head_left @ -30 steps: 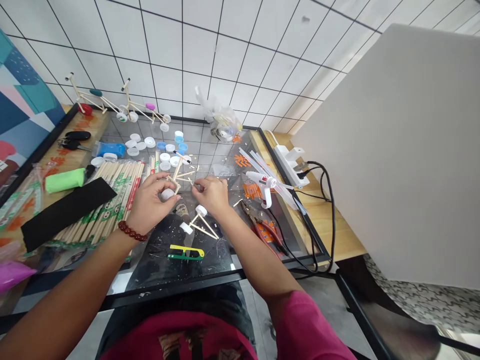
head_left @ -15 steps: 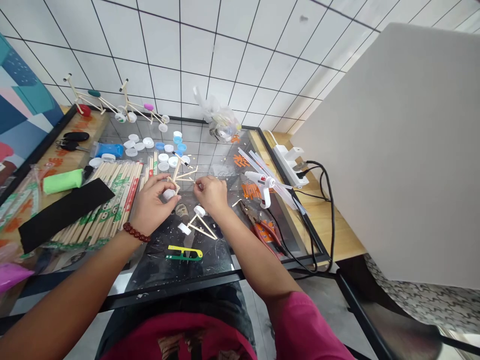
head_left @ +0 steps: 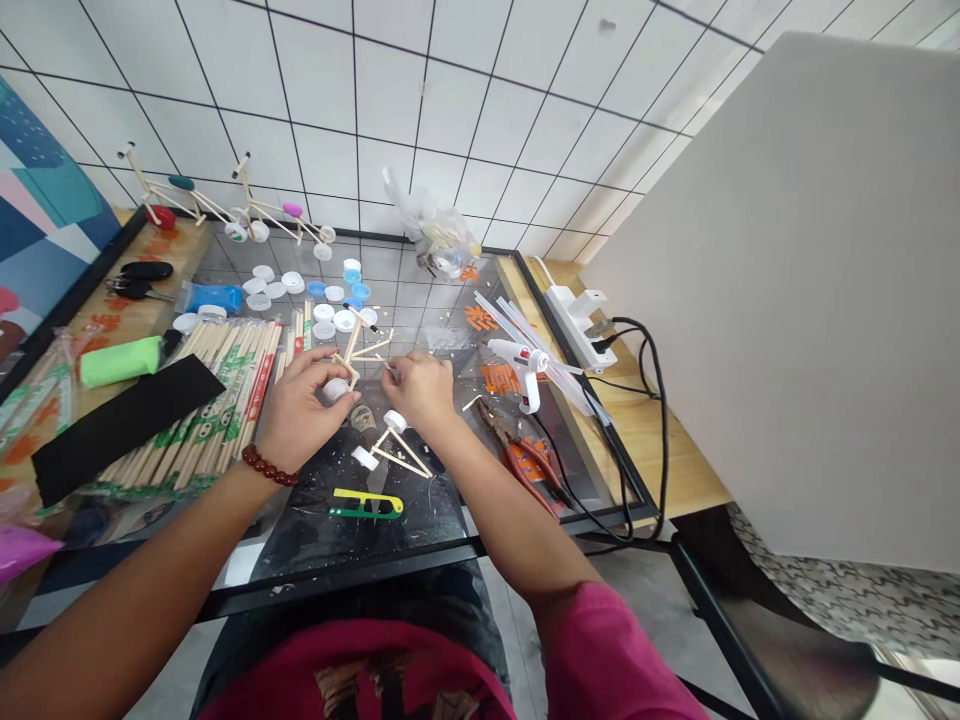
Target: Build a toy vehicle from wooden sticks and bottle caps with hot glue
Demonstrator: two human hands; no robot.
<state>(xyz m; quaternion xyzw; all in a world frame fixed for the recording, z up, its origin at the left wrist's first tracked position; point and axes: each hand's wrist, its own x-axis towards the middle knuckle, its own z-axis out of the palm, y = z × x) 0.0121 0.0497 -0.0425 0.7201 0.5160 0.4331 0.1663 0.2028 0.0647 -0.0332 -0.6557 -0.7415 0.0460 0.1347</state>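
My left hand point(head_left: 306, 400) is closed on a small tricycle frame made of wooden sticks point(head_left: 358, 348), which has black tips on its handlebar and a white bottle cap at its lower end. Close by on the right, my right hand point(head_left: 420, 388) has its fingertips pinched at the end of the frame's sticks; whatever sits between them is too small to make out. Below the hands, a V-shaped stick piece with two white caps point(head_left: 401, 455) lies on the glass. Nearer to me is a yellow and green thread snipper point(head_left: 367, 504).
Wrapped chopsticks point(head_left: 202, 400), a black foam strip point(head_left: 127, 430) and green clay point(head_left: 120, 361) lie left. Loose bottle caps point(head_left: 292, 283) sit behind the hands, with two stick tricycles point(head_left: 262, 210) at the back. A glue gun point(head_left: 521, 368), pliers point(head_left: 517, 450) and power strip point(head_left: 577, 325) are right.
The whole view has shifted slightly. Both hands keep nearly the same pose at the stick frame, and nothing has visibly been let go or picked up.
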